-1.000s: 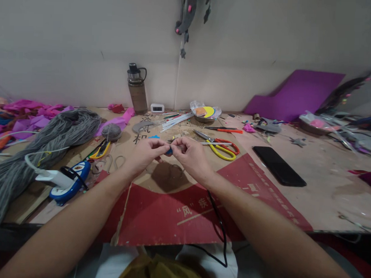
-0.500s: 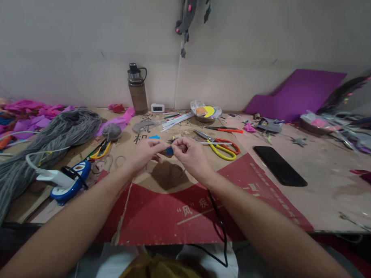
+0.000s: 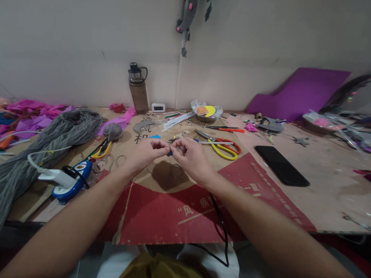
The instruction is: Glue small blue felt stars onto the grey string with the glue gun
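My left hand point(image 3: 150, 154) and my right hand point(image 3: 189, 157) meet fingertip to fingertip above the cardboard sheet point(image 3: 173, 219). Both are closed in a pinch on a small blue piece point(image 3: 170, 153), mostly covered by the fingers; its kind cannot be made out. A flat blue cutout point(image 3: 155, 136) lies just beyond my left hand. Yellow-and-red-handled scissors point(image 3: 223, 150) rest to the right of my right hand, with a thin white stick point(image 3: 217, 143) across them.
Grey yarn point(image 3: 66, 135) and a blue power strip point(image 3: 72, 183) lie left, near a yellow cutter point(image 3: 101, 150). A bottle point(image 3: 139, 90) stands by the wall. A black phone point(image 3: 281, 166) lies right. A bowl point(image 3: 206, 118) sits at the back; a black cable point(image 3: 220, 225) crosses the front edge.
My fingers have drawn closer together around the blue piece, so less of it shows now. The left fingers have curled in more. The things on the table have stayed put.
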`<state>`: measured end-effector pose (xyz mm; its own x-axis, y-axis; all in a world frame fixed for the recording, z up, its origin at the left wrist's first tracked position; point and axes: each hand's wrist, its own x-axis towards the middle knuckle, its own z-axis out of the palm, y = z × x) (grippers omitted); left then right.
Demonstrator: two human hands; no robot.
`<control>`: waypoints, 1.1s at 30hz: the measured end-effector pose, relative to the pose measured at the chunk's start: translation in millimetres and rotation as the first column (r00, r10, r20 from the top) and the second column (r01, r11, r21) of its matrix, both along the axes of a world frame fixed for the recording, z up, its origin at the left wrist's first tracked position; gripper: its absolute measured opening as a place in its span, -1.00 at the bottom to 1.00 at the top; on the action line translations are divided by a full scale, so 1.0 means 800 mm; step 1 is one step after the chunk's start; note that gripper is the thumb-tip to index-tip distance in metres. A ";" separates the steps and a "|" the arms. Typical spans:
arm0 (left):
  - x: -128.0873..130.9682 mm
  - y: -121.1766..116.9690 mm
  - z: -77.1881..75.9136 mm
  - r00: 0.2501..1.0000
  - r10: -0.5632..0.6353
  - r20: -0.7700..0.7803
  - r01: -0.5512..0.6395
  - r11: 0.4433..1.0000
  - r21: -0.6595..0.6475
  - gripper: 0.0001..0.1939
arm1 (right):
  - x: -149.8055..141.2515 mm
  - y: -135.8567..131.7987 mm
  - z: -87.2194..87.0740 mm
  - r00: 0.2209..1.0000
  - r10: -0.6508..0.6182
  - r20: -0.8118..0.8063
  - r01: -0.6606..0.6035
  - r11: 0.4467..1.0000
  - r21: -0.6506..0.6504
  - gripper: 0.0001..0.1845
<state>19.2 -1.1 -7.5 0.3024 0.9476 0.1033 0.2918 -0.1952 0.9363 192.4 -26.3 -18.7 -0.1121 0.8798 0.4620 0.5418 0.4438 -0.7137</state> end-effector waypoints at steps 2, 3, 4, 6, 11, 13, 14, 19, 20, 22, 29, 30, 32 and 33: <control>0.001 -0.002 0.001 1.000 0.015 -0.025 -0.015 1.000 0.011 -0.84 | 0.000 -0.001 0.000 1.000 0.004 0.010 -0.004 1.000 0.008 -0.90; 0.001 -0.003 0.002 0.999 0.022 -0.031 -0.022 1.000 0.012 -0.84 | 0.000 -0.001 0.000 1.000 0.011 0.008 -0.011 1.000 0.004 -0.90; 0.002 -0.004 0.003 0.999 0.030 -0.030 -0.029 1.000 0.011 -0.84 | 0.001 0.000 0.000 1.000 0.020 -0.001 -0.020 1.000 -0.003 -0.90; 0.004 -0.005 0.005 0.999 0.048 -0.020 -0.048 0.999 0.009 -0.83 | 0.002 0.001 -0.001 0.998 0.051 -0.045 -0.052 0.998 -0.022 -0.91; 0.005 -0.007 0.005 0.997 0.071 0.032 -0.069 0.997 -0.041 -0.83 | 0.007 0.005 -0.003 0.984 0.118 -0.137 -0.123 0.992 -0.026 -0.80; 0.005 -0.008 0.004 0.996 0.052 0.072 -0.049 0.998 -0.049 -0.83 | 0.009 0.006 -0.003 0.990 0.114 -0.088 -0.113 0.993 0.016 -0.87; 0.005 -0.008 0.003 0.996 0.041 0.084 -0.037 0.998 -0.044 -0.83 | 0.010 0.006 -0.003 0.992 0.108 -0.064 -0.106 0.994 0.033 -0.91; 0.007 -0.007 -0.001 0.999 0.000 0.043 0.000 1.000 -0.002 -0.84 | 0.010 0.006 -0.003 0.996 0.087 0.003 -0.087 0.994 0.061 -0.94; 0.008 -0.007 -0.002 0.999 -0.003 0.042 0.003 1.000 0.002 -0.84 | 0.009 0.006 -0.002 0.997 0.082 0.009 -0.082 0.995 0.062 -0.93; 0.009 -0.007 -0.003 0.998 -0.001 0.064 0.001 1.000 -0.001 -0.85 | 0.008 0.006 -0.002 0.997 0.071 0.015 -0.072 0.996 0.057 -0.93; 0.011 -0.009 0.003 0.991 -0.009 0.131 0.019 0.997 -0.074 -0.78 | 0.008 0.007 -0.003 0.998 0.048 0.031 -0.049 0.997 0.059 -0.93; 0.010 -0.008 0.003 0.992 -0.012 0.127 0.020 0.998 -0.067 -0.79 | 0.008 0.007 -0.003 0.998 0.046 0.030 -0.048 0.997 0.063 -0.93; 0.009 -0.007 0.001 0.996 -0.013 0.093 0.016 0.999 -0.038 -0.80 | 0.007 0.007 -0.003 0.998 0.042 0.036 -0.044 0.997 0.068 -0.94; 0.009 -0.006 0.001 0.998 -0.010 0.065 0.011 1.000 -0.019 -0.81 | 0.007 0.006 -0.003 0.998 0.040 0.043 -0.043 0.996 0.072 -0.94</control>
